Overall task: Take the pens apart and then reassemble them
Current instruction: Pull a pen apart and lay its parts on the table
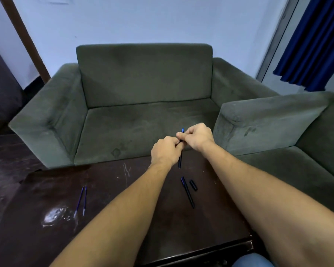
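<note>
Both hands hold one dark blue pen (180,160) upright above the far edge of the table. My left hand (165,151) grips its barrel, whose lower end sticks out below the fist. My right hand (196,136) pinches the upper end, where a blue tip (182,129) pokes out above the fingers. On the dark table (123,193) lie another dark pen (187,191) and a loose cap (193,185) beside it. Two thin blue refills (81,201) lie side by side at the left.
A grey-green sofa (143,89) stands right behind the table, with a second sofa (278,120) at the right. A shiny scuffed patch (56,216) marks the table's left part. Blue curtains (316,41) hang at the upper right.
</note>
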